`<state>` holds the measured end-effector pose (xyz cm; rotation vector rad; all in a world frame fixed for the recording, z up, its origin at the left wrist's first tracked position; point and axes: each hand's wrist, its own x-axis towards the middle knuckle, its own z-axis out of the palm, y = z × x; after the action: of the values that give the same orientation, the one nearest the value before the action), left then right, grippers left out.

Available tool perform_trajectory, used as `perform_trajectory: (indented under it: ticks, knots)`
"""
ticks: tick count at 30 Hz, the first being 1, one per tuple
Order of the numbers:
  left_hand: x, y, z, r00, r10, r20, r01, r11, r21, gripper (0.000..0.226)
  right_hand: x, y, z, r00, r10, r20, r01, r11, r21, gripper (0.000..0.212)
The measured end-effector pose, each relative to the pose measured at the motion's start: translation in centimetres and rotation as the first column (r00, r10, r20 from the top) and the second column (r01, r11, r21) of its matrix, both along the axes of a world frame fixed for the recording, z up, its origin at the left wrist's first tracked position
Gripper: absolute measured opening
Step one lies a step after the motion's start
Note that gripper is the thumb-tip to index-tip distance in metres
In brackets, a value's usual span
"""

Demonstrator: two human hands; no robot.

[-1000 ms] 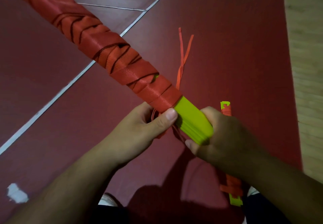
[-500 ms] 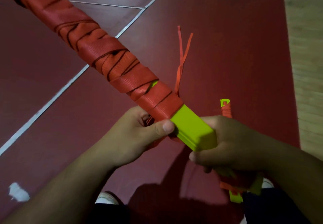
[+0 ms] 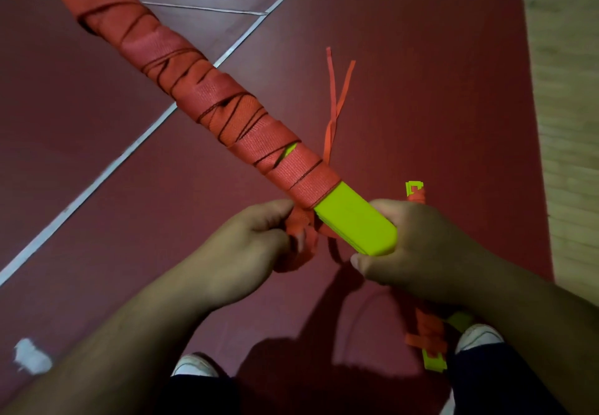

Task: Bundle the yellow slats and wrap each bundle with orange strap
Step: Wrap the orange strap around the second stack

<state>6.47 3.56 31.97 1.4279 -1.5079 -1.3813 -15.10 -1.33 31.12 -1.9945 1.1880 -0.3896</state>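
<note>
The bundle point(image 3: 356, 223) is slanting from far left to near centre, with strap point(image 3: 207, 94) covering most of it. The right hand point(image 3: 418, 246) is gripping its bare near end. The left hand point(image 3: 246, 252) is pinching the strap tail. The wrap is probably finishing, so the tail needs tightening and tucking. A second bundle point(image 3: 428, 333) is lying near right, and the floor point(image 3: 421, 90) far right is offering room.

A dark red floor covering point(image 3: 421, 58) is filling most of the frame, with a white seam point(image 3: 129, 152) running diagonally from 9 o'clock up to 12 o'clock and a thinner pale line point(image 3: 201, 9) crossing at 11 o'clock to meet it. A strip of pale wood-grain flooring point(image 3: 564, 90) is showing along the 3 o'clock edge. Soft light is glazing the red surface near 12 o'clock, a white scrap point(image 3: 32, 356) is lying at 8 o'clock, and a dark shadow point(image 3: 291, 366) is pooling at 6 o'clock.
</note>
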Motion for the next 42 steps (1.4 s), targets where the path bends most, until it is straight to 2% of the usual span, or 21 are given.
perform_trajectory:
  ticks: [3,6,9,11,13,15,17,19,21,23,25,28,31,33,35,36,38,39,40,42]
  knots:
    - [-1.4,0.3,0.5,0.979,0.120,-0.163,-0.109,0.991,0.074,0.012,0.5,0.6,-0.7,0.995,-0.102,-0.011,0.101,0.993,-0.063,0.024]
    - [-2.5,0.3,0.3,0.944,0.287,-0.166,-0.282,0.958,0.053,0.046,1.6,1.7,-1.4,0.981,-0.188,-0.039,0.178,0.967,-0.181,0.036]
    - [-2.4,-0.1,-0.1,0.922,0.359,-0.146,-0.367,0.930,-0.027,0.049,1.9,2.3,-1.1,0.992,-0.124,-0.003,0.121,0.971,-0.205,0.044]
    - [-1.9,-0.1,-0.2,0.925,0.363,-0.115,-0.374,0.923,-0.093,0.050,1.6,1.6,-0.4,0.996,-0.057,0.067,0.063,0.994,-0.086,0.042]
    - [-1.4,0.0,-0.2,0.923,0.341,-0.177,-0.361,0.928,-0.091,0.047,1.0,0.4,0.0,0.992,-0.015,0.125,-0.004,0.989,0.150,0.043]
    - [-1.5,0.2,-0.1,0.938,0.239,-0.252,-0.272,0.957,-0.105,0.042,0.4,-0.4,0.4,0.981,0.067,0.185,-0.141,0.894,0.425,0.047]
    - [-1.6,0.3,0.1,0.954,0.154,-0.257,-0.193,0.972,-0.135,0.039,0.2,-0.3,0.4,0.964,0.145,0.223,-0.248,0.799,0.548,0.046]
    - [-1.5,0.3,0.2,0.953,0.155,-0.259,-0.189,0.976,-0.111,0.039,0.5,0.2,0.0,0.974,0.133,0.181,-0.205,0.858,0.471,0.040]
    - [-1.1,0.1,0.1,0.959,0.194,-0.207,-0.217,0.972,-0.089,0.055,1.1,0.8,-0.3,0.988,0.051,0.147,-0.091,0.954,0.286,0.033]
    - [-0.8,-0.1,-0.1,0.974,0.213,-0.081,-0.222,0.967,-0.123,0.066,1.3,1.2,-0.5,0.993,0.001,0.122,-0.017,0.991,0.135,0.025]
    - [-0.9,-0.1,-0.2,0.982,0.191,-0.007,-0.190,0.969,-0.157,0.062,1.2,1.4,-0.8,0.996,-0.053,0.069,0.049,0.997,0.065,0.024]
    - [-1.8,0.1,0.3,0.980,0.178,-0.090,-0.188,0.975,-0.119,0.051,1.5,1.9,-0.9,0.993,-0.116,0.020,0.117,0.993,-0.020,0.024]
    - [-2.8,0.0,0.7,0.946,0.267,-0.183,-0.283,0.957,-0.066,0.039,2.0,2.6,-0.8,0.988,-0.153,0.011,0.153,0.984,-0.087,0.028]
    - [-2.8,0.0,0.7,0.925,0.297,-0.236,-0.319,0.946,-0.059,0.034,1.9,2.4,-0.3,0.997,-0.079,-0.003,0.079,0.995,-0.055,0.039]
    - [-2.3,0.0,0.5,0.931,0.257,-0.259,-0.290,0.952,-0.097,0.033,1.5,1.6,0.6,0.999,0.034,0.033,-0.038,0.993,0.110,0.050]
    - [-1.9,0.1,0.5,0.936,0.216,-0.279,-0.256,0.960,-0.114,0.031,1.1,1.2,0.9,0.993,0.077,0.088,-0.096,0.967,0.237,0.048]
    - [-1.3,0.2,0.4,0.945,0.115,-0.305,-0.166,0.975,-0.148,0.027,0.5,0.5,1.5,0.963,0.134,0.234,-0.235,0.846,0.480,0.037]
    - [-1.1,0.3,0.3,0.952,0.067,-0.299,-0.122,0.978,-0.170,0.027,0.4,0.4,1.7,0.946,0.157,0.283,-0.290,0.800,0.525,0.032]
    - [-1.0,0.4,0.3,0.954,0.039,-0.296,-0.097,0.978,-0.183,0.030,0.5,0.6,1.7,0.939,0.166,0.302,-0.306,0.803,0.511,0.026]
    - [-0.8,0.3,0.3,0.960,0.048,-0.277,-0.100,0.979,-0.176,0.052,0.9,1.0,1.4,0.949,0.123,0.291,-0.236,0.888,0.394,0.024]
